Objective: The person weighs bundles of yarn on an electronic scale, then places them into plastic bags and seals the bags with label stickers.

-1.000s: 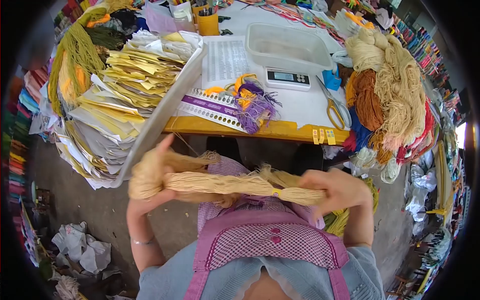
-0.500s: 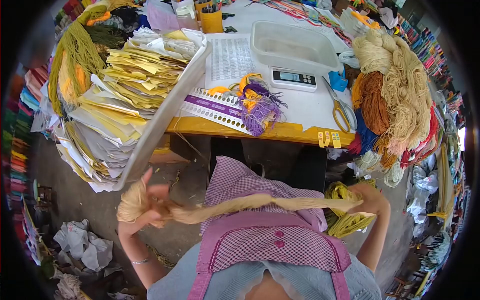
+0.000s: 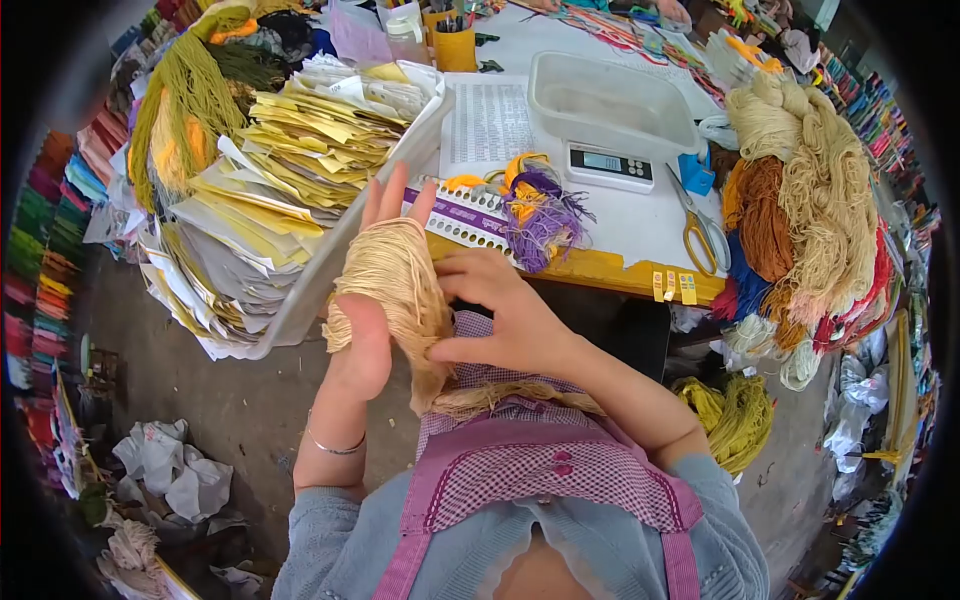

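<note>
Thick loops of cream yarn (image 3: 390, 275) are wound round the palm of my left hand (image 3: 365, 345), which is raised in front of the bin. Its fingers stretch up past the loops and its thumb lies across the front. Close against the right side of the loops is my right hand (image 3: 515, 315), palm inward, thumb and fingers apart; some fingertips are hidden by the yarn. From the bundle a loose length of the same yarn hangs down and runs over the checked apron (image 3: 550, 455), passing under my right forearm.
A plastic bin (image 3: 432, 120) of yellow and white papers stands left. On the table are a digital scale (image 3: 610, 165), a clear tray (image 3: 615, 105), scissors (image 3: 697, 230) and purple-orange yarn (image 3: 545, 215). Yarn hanks (image 3: 815, 190) hang right; olive yarn (image 3: 740, 425) lies low at right.
My right hand has come from the far right across to my left hand. The stretched yarn has gone slack over the apron, and more loops show round my raised left hand.
</note>
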Motion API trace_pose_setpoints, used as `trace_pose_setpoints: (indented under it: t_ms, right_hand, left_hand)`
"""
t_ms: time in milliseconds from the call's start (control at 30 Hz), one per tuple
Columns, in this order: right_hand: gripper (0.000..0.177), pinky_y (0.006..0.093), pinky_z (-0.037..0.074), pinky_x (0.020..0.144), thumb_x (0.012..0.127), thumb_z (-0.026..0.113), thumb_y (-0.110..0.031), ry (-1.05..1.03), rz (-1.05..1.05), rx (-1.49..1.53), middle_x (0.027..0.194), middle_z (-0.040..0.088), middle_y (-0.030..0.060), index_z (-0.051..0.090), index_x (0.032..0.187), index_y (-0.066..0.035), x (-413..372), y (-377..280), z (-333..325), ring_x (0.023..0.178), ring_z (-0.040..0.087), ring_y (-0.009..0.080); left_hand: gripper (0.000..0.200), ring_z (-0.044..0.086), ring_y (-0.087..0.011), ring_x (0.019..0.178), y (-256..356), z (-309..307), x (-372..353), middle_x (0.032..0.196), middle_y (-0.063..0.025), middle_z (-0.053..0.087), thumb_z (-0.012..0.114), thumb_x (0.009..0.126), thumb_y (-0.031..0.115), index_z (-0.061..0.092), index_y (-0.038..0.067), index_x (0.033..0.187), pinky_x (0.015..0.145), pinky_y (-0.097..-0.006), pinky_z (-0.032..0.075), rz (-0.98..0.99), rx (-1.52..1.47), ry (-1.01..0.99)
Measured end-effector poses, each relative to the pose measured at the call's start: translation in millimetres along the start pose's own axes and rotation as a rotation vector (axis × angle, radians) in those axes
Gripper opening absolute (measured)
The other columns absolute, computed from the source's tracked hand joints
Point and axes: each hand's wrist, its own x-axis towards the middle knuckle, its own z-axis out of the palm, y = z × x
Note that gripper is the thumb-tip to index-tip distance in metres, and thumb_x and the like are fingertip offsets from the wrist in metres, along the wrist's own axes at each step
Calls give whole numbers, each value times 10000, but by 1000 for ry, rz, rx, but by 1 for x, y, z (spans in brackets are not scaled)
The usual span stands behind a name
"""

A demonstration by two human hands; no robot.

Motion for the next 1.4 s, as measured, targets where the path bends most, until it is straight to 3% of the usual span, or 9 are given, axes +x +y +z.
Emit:
trace_pose_setpoints:
  t_ms: [100, 167, 300, 433, 600, 767, 867, 967, 1400]
  right_hand:
    - [205, 375, 436, 912, 837, 680, -106, 58, -144, 37, 979, 638, 65, 621, 1012, -19, 9, 15, 8, 1019, 576, 240]
    - [160, 299, 461, 823, 876, 645, -105, -142, 429, 420, 929, 616, 38, 592, 997, -14, 9, 4, -4, 936, 576, 138]
    - [305, 261, 467, 718, 896, 648, -203, -87, 481, 866, 915, 626, 77, 543, 1078, 17, 8, 10, 8, 850, 584, 111]
    - [293, 291, 463, 708, 839, 723, -214, -154, 339, 220, 909, 590, 68, 615, 1012, -3, 11, 18, 0, 823, 571, 132]
    - [293, 247, 482, 790, 896, 671, -179, -73, 564, 755, 1037, 607, 23, 601, 1119, -2, 1, 40, -7, 910, 579, 91]
    - [366, 257, 501, 823, 886, 689, -167, -79, 673, 816, 1083, 641, 39, 583, 1183, 21, 6, 24, -20, 954, 595, 84]
    - [355, 250, 507, 779, 878, 705, -195, -94, 671, 720, 1019, 665, 32, 614, 1148, 15, -2, 42, -14, 895, 603, 74]
    - [313, 243, 508, 731, 884, 701, -212, -11, 660, 782, 950, 680, 23, 646, 1096, 12, -3, 46, -17, 833, 603, 61]
    - [247, 242, 498, 786, 890, 688, -159, 109, 770, 851, 976, 680, 27, 666, 1061, 17, 2, 45, -23, 865, 607, 70]
  left_hand:
    - [1078, 125, -270, 1461, -14, -12, -2, 1581, -131, 143, 159, 822, 823, 110, -5, 1509, 1164, -391, 145, -10, 18, -9]
    - [1084, 179, -267, 1449, -19, -13, -4, 1574, -134, 166, 173, 823, 817, 57, -15, 1507, 1156, -386, 191, -87, -366, 83]
    - [1043, 181, -258, 1447, -27, -11, -1, 1560, -129, 214, 139, 846, 788, 92, -22, 1502, 1159, -384, 186, -157, -381, 37]
    - [966, 58, -230, 1468, -41, -9, 1, 1550, -103, 258, 119, 886, 750, 324, -4, 1455, 1175, -388, 62, -210, -304, -51]
    - [942, 506, -286, 1250, -50, -10, 4, 1356, -187, 511, 114, 925, 706, 328, -76, 1406, 1058, -387, 391, -518, -710, 43]
    - [839, 511, -280, 1238, -61, 6, -1, 1360, -178, 503, 188, 960, 648, 344, -52, 1395, 1051, -392, 401, -595, -801, 105]
    - [540, 570, -161, 1114, -76, 8, -13, 1243, -91, 574, 584, 953, 368, 461, -2, 1326, 913, -325, 496, -686, -855, 158]
    - [453, 591, -128, 1028, -69, 7, -7, 1165, -70, 614, 690, 896, 223, 535, -5, 1256, 859, -293, 509, -593, -605, 23]
    - [240, 615, -89, 885, -71, 22, 2, 1021, -34, 667, 701, 881, 122, 661, -8, 1078, 787, -250, 512, -566, -366, 186]
